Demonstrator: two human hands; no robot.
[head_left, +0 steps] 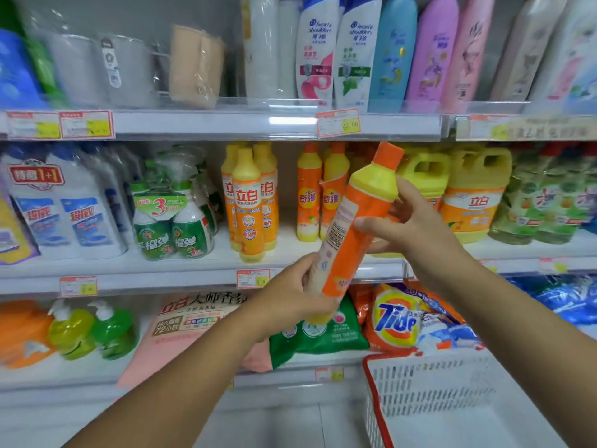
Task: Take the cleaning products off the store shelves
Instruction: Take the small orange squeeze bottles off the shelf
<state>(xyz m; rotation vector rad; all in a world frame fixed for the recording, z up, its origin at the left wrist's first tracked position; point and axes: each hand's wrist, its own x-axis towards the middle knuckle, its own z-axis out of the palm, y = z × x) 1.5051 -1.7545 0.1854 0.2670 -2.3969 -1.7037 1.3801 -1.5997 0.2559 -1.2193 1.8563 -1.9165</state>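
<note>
Gripping bottle [361,202], left hand [290,295] low, right hand [416,227] high

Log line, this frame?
orange-and-yellow plastic bottle: off shelf, tilted | left-hand grip: holds base | right-hand grip: holds upper body | red-rimmed white plastic basket: lower right

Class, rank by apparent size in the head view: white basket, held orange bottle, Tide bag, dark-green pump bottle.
white basket
held orange bottle and Tide bag: similar, bottle nearer, unranked
dark-green pump bottle

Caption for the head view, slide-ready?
Tilted orange bottle held by left hand and right hand before the shelf, near a basket.
</note>
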